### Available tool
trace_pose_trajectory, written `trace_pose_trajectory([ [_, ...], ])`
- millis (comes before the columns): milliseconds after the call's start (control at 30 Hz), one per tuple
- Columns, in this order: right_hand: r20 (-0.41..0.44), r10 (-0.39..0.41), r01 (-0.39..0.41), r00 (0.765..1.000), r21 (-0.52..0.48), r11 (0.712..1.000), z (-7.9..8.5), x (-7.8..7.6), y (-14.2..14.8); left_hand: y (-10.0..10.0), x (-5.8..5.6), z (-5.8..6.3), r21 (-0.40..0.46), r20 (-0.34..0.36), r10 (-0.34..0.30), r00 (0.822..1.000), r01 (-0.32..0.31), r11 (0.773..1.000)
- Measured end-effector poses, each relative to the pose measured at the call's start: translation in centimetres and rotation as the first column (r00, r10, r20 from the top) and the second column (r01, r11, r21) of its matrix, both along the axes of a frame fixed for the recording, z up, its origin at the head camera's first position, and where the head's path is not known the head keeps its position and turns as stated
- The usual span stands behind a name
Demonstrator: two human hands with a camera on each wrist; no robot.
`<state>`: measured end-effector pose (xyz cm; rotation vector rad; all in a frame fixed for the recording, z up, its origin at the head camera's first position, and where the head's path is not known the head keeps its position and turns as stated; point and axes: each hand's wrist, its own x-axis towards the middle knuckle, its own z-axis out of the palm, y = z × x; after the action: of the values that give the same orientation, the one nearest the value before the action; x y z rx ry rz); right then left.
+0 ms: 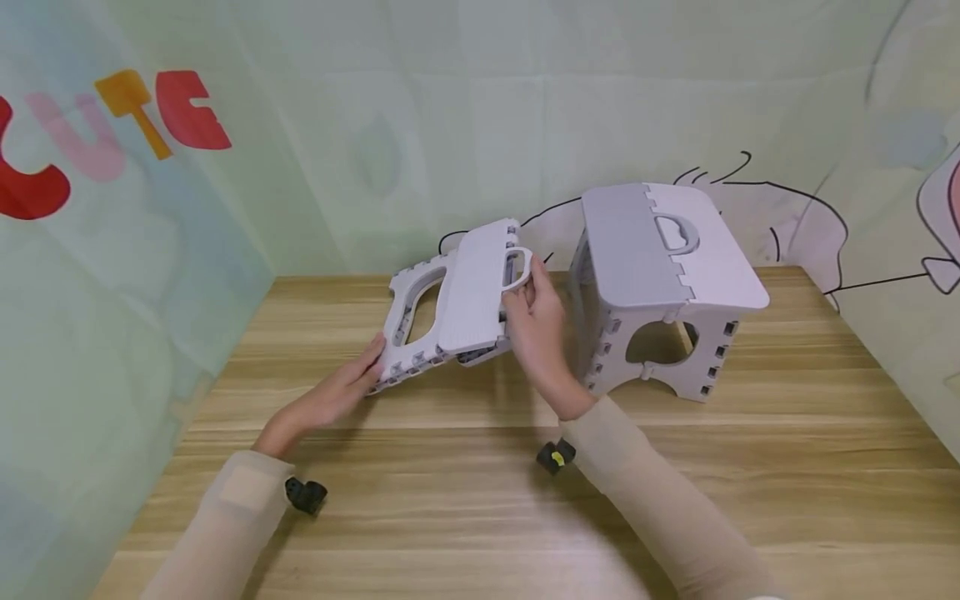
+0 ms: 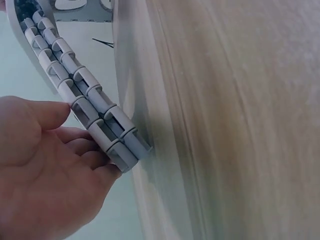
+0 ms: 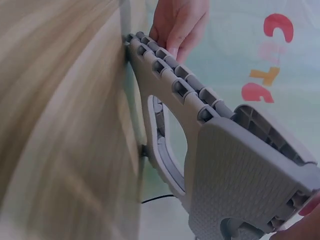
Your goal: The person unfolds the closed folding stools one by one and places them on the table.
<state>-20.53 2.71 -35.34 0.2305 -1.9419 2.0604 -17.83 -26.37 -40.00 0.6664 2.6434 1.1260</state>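
One left hand [image 1: 347, 390]: left of centre; thumb and fingers closed on the outer edge of the leg panel [image 1: 397, 321], holding it.
Folding stool [image 1: 474, 287]: centre of frame, tilted, part folded, between both hands. Folding or unfolding, can't tell. Table contact at its low end unclear.
Hinge row [image 2: 102, 107]: runs up from the left fingers in the left wrist view; probable pinch spot, best grip solid edges, fingertips off the gaps.
Handle [image 1: 527, 260]: upper end of that stool, right of centre.
Right hand [image 1: 536, 325]: right of centre, fingers curled, gripping stool at handle end. Judgement: move both ends evenly, slow, don't force a stiff hinge.
Standing stool [image 1: 630, 250]: right of centre, upright on table [image 1: 420, 500], near right hand; better swing clear of it.
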Motion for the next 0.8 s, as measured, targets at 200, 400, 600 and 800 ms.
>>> trace_pose_trajectory([
  [200, -0.039, 0.049, -0.048, 0.998, 0.048, 0.998, 1.3, 0.1, -0.4, -0.4, 0.0, 0.1, 0.059, 0.055, 0.008, 0.998, -0.012, 0.998],
  [400, -0.128, 0.044, -0.022, 0.991, 0.172, 0.985, 2.0, -0.1, -0.7, -0.9, -0.1, -0.1, 0.085, 0.079, 0.025, 0.997, -0.031, 0.996],
  [600, -0.179, 0.064, -0.011, 0.982, 0.285, 0.958, 2.8, -0.5, -1.1, -1.2, -0.1, -0.2, 0.115, 0.084, 0.027, 0.996, -0.037, 0.993],
  [800, -0.249, 0.085, 0.020, 0.965, 0.389, 0.921, 3.6, -0.9, -1.8, -1.5, -0.2, -0.3, 0.117, 0.108, 0.050, 0.993, -0.063, 0.991],
])
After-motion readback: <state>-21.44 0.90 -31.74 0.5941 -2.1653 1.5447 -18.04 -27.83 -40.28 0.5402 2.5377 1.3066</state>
